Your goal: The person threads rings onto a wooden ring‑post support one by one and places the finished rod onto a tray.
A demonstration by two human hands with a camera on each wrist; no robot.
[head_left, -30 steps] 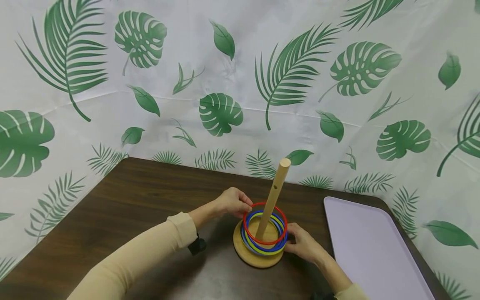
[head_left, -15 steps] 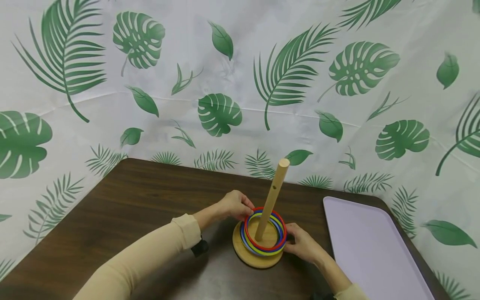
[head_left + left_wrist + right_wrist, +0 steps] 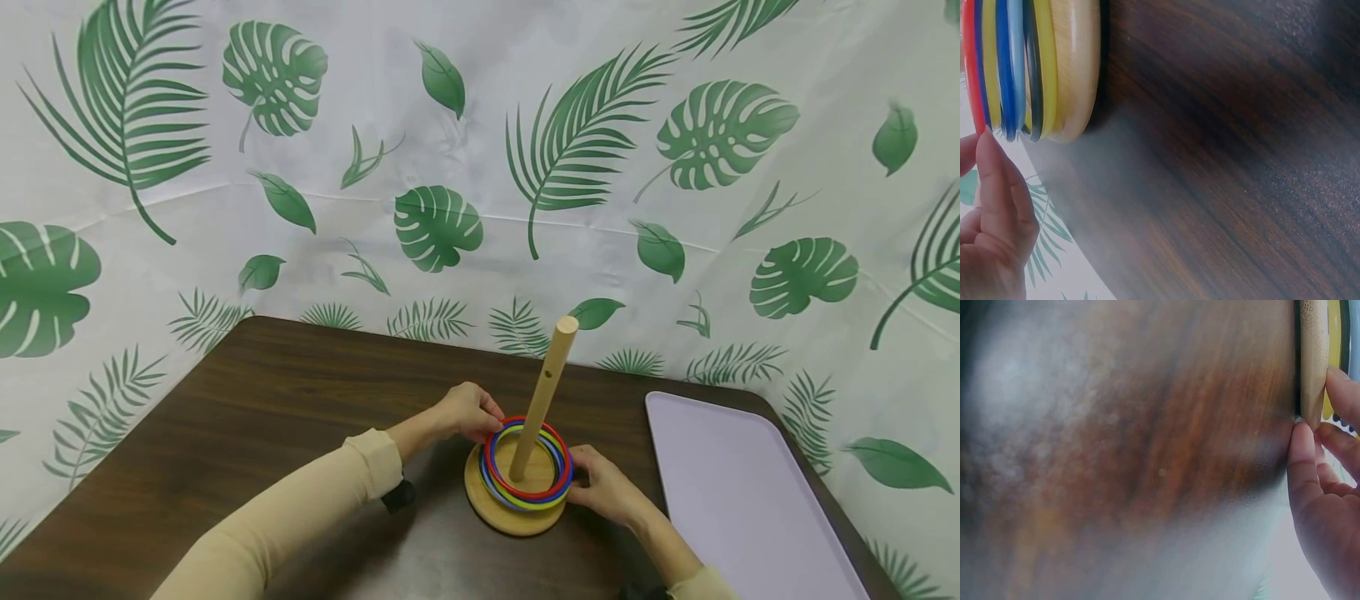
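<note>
A wooden peg (image 3: 545,392) stands on a round wooden base (image 3: 517,526), with several coloured rings stacked around it. My left hand (image 3: 467,412) pinches the far left edge of the red ring (image 3: 972,69) between thumb and fingers. That ring is topmost and lies over a dark blue ring (image 3: 1005,69), a light blue ring (image 3: 1017,62) and yellow ones. At the stack's right side, my right hand (image 3: 606,487) holds the rim of the base, its thumb (image 3: 1342,394) above and a finger (image 3: 1302,447) low by the table.
A pale lilac tray (image 3: 750,500) lies on the right side of the dark wooden table (image 3: 337,375). Behind the table hangs a white cloth (image 3: 480,150) printed with green leaves.
My left hand has moved slightly down with the red ring, which has sunk from above the stack to lie nearly level on it. My right hand has stayed at the base.
</note>
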